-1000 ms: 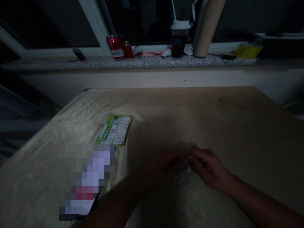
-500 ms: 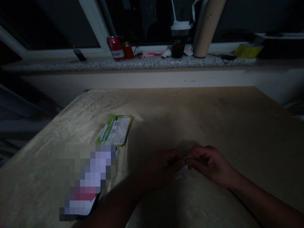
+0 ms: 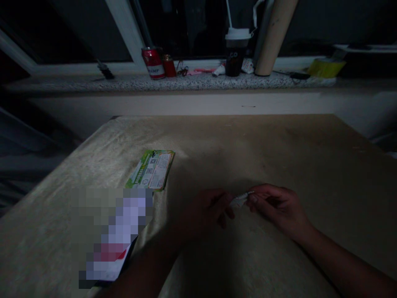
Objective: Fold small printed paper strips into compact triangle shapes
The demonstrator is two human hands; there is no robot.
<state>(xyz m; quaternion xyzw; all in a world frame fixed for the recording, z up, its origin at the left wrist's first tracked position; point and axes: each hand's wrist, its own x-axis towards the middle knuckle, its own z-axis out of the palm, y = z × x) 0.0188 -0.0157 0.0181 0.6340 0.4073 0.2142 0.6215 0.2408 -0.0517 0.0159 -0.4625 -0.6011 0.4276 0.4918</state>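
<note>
In dim light, my left hand and my right hand meet over the tan table. Both pinch a small white paper slip with red print, held between the fingertips just above the tabletop. The slip looks folded or turned edge-on, so little of its face shows. To the left on the table lies a green and white printed card. A blurred-out flat item lies nearer the front left corner.
A speckled stone windowsill runs behind the table. On it stand a red can, a smaller red can, a dark lidded cup with a straw, a cardboard tube and a yellow object.
Both hands have lifted slightly and moved away from me. The paper slip, which hung down showing its printed face, is now raised and turned edge-on between the fingertips.
</note>
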